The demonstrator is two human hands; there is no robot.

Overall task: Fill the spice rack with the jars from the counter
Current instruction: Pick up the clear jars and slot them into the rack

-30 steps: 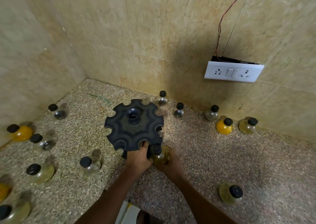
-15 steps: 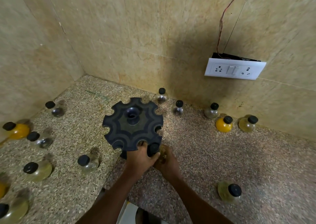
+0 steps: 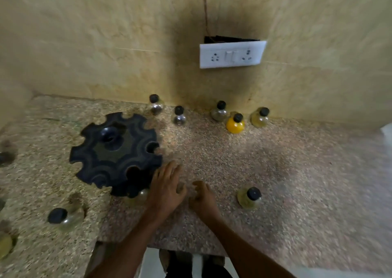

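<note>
1. Head view, blurred: black notched spice rack (image 3: 115, 153) stood on the speckled worktop (image 3: 297, 182), left of centre.
2. Left hand (image 3: 167, 187) lay flat beside the rack's near rim, fingers (image 3: 169, 171) extended, holding nothing.
3. Right hand (image 3: 202, 197) empty, fingers loosely curled.
4. A jar (image 3: 141, 195) sat at the rack's near notch.
5. Pale-yellow jar (image 3: 249, 197) stood just right of the right hand; yellow jar (image 3: 235, 123) near the wall.
</note>
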